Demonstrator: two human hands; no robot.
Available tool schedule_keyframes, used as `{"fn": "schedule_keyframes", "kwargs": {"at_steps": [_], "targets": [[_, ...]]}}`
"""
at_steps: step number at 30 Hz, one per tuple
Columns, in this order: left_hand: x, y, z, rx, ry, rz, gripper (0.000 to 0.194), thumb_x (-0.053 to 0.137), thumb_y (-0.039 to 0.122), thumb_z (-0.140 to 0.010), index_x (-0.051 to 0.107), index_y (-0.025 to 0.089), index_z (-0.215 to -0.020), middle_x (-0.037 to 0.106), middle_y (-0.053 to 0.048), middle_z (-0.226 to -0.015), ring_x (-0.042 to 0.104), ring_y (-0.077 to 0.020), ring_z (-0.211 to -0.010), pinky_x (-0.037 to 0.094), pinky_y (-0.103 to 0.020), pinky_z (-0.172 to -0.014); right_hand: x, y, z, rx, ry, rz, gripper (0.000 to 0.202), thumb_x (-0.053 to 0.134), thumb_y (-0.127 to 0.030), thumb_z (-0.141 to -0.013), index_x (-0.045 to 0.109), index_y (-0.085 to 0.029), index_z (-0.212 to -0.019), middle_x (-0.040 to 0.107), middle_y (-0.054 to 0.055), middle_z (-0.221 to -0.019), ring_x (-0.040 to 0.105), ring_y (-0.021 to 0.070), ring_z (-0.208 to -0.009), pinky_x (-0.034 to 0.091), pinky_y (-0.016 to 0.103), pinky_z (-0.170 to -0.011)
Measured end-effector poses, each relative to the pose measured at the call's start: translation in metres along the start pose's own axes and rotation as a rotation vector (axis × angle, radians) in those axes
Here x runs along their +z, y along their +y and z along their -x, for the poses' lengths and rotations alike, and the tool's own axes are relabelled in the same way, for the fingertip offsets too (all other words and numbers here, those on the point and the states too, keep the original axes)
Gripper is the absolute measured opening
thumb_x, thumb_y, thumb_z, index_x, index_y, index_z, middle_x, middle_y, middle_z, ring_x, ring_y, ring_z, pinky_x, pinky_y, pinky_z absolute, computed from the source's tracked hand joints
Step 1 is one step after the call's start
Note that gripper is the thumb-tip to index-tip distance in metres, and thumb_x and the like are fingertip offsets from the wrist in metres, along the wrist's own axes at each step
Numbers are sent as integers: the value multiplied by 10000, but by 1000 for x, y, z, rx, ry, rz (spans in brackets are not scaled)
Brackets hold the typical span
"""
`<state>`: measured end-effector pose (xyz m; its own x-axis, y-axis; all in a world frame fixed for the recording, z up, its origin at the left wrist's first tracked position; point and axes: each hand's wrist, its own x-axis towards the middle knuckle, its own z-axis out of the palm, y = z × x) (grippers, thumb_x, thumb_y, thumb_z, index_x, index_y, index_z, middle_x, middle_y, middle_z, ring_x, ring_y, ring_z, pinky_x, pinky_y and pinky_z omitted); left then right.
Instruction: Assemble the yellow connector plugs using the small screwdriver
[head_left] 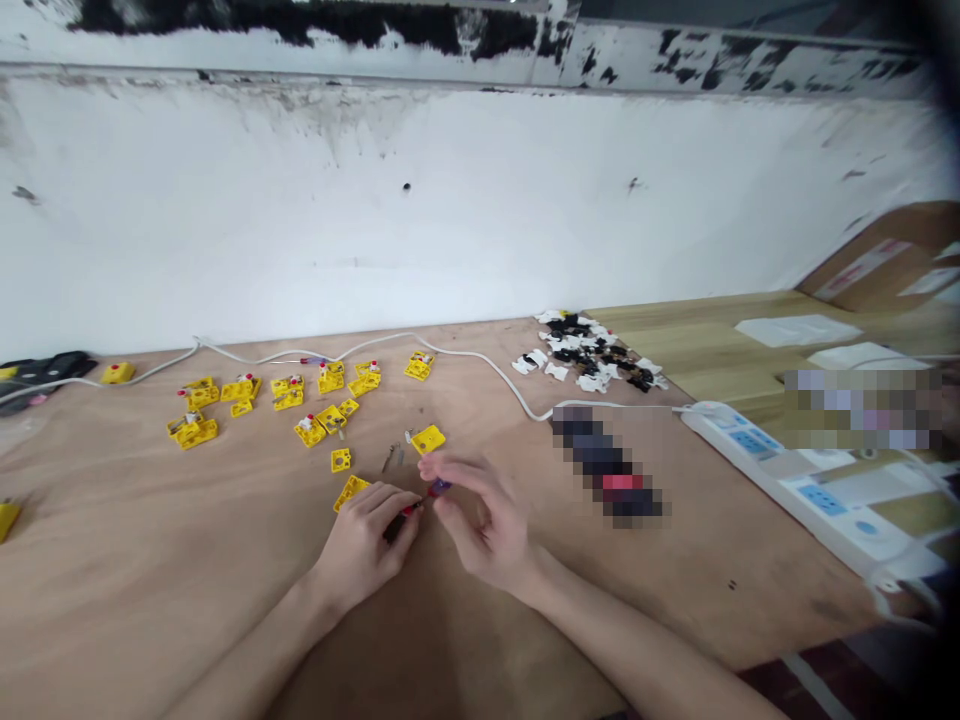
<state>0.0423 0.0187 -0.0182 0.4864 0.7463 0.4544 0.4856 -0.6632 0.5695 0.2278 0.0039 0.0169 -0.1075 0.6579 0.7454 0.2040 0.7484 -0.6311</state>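
Note:
My left hand pinches a small red part, most of which the fingers hide. Close on its right, my right hand has its thumb and fingers around the purple and red handle of a small screwdriver, whose tip points at the red part. A yellow plastic shell lies just behind my left hand. Beyond my right fingertips is a yellow cover, with small metal pieces to its left.
Opened yellow cases with red buttons stand in rows at the back left. A white cable runs along the wall. Black and white parts are heaped at the back right. A white power strip lies along the right edge.

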Motion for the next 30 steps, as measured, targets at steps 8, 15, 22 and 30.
{"fn": "schedule_keyframes", "kwargs": {"at_steps": [8,15,22,30], "targets": [[-2,2,-2,4,17,-8,145,560,187,-939,692,192,-998,705,-58,-891,641,-180,-811,520,-317,-757,0,5,10,-8,177,-14,428,488,-33,-938,560,-257,-1295,680,94,-1145,680,211,-1024,601,390,-842],[-4,2,-3,-6,-27,-101,161,578,193,-905,724,213,-972,645,-77,-942,579,-207,-858,487,-349,-756,-5,23,-7,193,-92,277,225,593,-149,-943,637,-217,-1153,700,59,-1020,665,169,-888,567,301,-796],[-5,-1,-2,7,-18,-105,195,557,185,-927,721,226,-1022,670,-65,-941,597,-200,-853,472,-359,-760,-4,35,-5,294,-334,441,230,566,-151,-954,694,-221,-1132,684,60,-1069,673,176,-915,558,308,-812],[-4,-4,-2,-1,0,-98,156,579,249,-951,734,234,-942,696,-61,-933,628,-196,-851,490,-353,-760,-5,43,-2,314,-487,562,184,620,-128,-915,714,-190,-1061,693,72,-1021,625,218,-987,515,365,-879]]}}
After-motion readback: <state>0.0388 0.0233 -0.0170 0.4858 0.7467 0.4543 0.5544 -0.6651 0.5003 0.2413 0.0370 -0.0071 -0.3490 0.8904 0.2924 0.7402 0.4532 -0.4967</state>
